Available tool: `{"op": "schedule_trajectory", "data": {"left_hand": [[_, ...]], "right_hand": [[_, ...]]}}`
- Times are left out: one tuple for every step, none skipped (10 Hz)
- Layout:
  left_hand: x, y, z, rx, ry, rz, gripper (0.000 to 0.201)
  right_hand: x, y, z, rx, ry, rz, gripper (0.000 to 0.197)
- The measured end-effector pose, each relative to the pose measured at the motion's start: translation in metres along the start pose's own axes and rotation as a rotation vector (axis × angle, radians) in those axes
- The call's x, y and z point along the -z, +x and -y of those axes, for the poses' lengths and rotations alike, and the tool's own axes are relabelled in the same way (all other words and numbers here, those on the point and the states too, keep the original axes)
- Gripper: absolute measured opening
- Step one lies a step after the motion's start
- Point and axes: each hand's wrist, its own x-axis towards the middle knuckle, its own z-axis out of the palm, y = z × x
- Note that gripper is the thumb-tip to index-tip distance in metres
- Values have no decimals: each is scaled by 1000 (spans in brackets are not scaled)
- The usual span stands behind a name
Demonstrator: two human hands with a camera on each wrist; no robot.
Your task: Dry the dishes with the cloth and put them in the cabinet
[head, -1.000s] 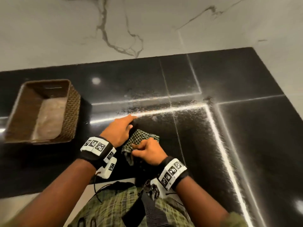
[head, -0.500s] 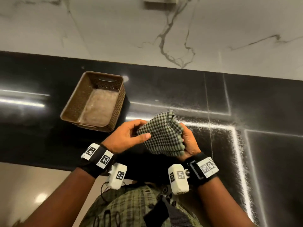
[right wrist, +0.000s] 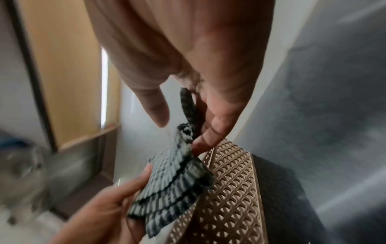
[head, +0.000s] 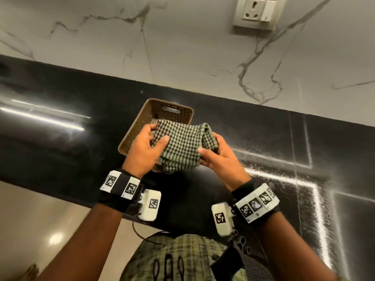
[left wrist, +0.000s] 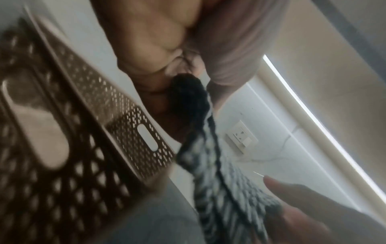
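Note:
A folded green-and-black checked cloth (head: 181,146) is held between both hands above the near end of a brown perforated basket (head: 154,110). My left hand (head: 150,147) pinches the cloth's left edge, thumb on top. My right hand (head: 215,155) grips its bunched right edge. In the left wrist view the cloth (left wrist: 221,178) hangs beside the basket (left wrist: 87,132). In the right wrist view my fingers pinch the cloth (right wrist: 179,178) over the basket's wall (right wrist: 227,189). No dishes show in any view.
The basket stands on a black polished counter (head: 60,138) backed by a white marbled wall (head: 182,47) with a socket plate (head: 257,13). Pale floor (head: 50,220) lies below the counter's near edge. A wooden panel (right wrist: 60,66) shows in the right wrist view.
The cloth has been lifted off the counter and moved left, over the basket. It is now spread flatter between both hands. The view has tilted up toward the wall.

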Motion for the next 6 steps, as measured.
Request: {"op": "schedule_trajectory", "data": {"left_hand": [[29,16,14,-72,213,-47,49],[44,28,24,-57,333,-107,54],[43,32,28,-32,450,-76,55],[40,35,35,-11,506,-56,55],[39,38,43,-24,532,-68,53],[37,43,45,-69,574,-85,52]], "right_hand": [[-31,24,-1,98,-390,28,53],[-55,49,-6,123,-621,66,46],[-73,60,-6,136,-810,86,38],[-81,67,-14,95,-916,119,35],[-81,66,-17,35,-990,154,31],[-79,65,-18,30,-941,120,34]]}}
